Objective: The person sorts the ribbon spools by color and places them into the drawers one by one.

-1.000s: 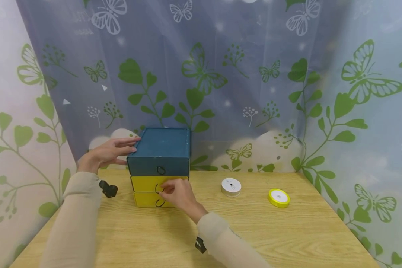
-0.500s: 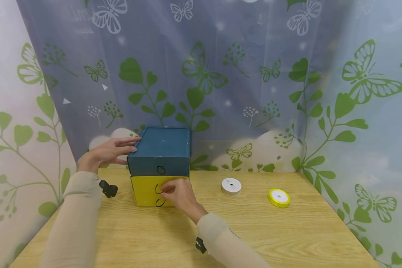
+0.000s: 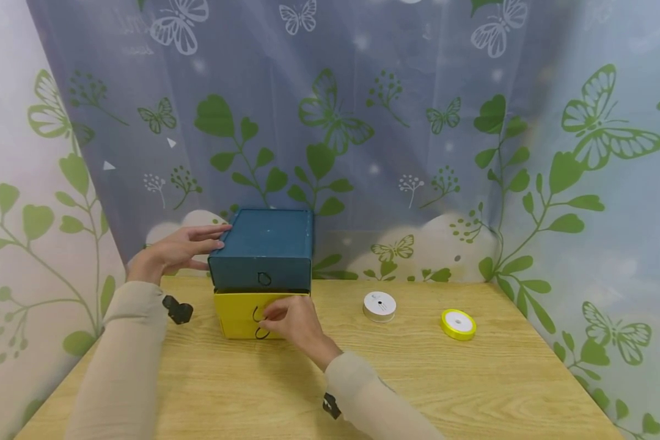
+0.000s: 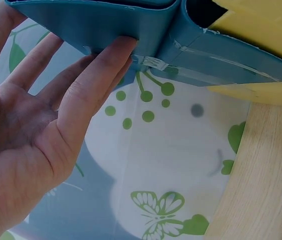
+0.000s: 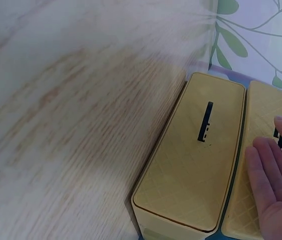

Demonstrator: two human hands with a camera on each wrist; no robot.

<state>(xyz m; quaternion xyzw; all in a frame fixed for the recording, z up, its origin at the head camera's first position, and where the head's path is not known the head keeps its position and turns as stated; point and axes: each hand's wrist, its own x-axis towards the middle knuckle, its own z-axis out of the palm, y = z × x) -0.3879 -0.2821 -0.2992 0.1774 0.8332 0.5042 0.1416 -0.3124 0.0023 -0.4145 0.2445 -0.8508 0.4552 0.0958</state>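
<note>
A small drawer cabinet (image 3: 268,235) with a blue body stands at the left of the table. Its top drawer (image 3: 286,273) has a blue front; beneath it sit a yellow middle drawer (image 3: 233,304) and a yellow bottom drawer (image 5: 191,160). Each front carries a thin black loop. My right hand (image 3: 297,321) pinches the middle drawer's loop between thumb and fingers; that drawer stands slightly out, with a dark gap above its front. My left hand (image 3: 178,249) rests its fairly straight fingers on the cabinet's left side and top edge, as the left wrist view also shows.
To the right on the wooden table (image 3: 363,379) lie a white ribbon spool (image 3: 379,307) and a yellow ribbon spool (image 3: 458,324). A curtain (image 3: 385,153) with butterflies and leaves hangs right behind the cabinet and along both sides.
The yellow middle drawer has come a little way out toward me, opening a dark gap under the blue drawer. My right hand has shifted slightly with it; my left hand stays put.
</note>
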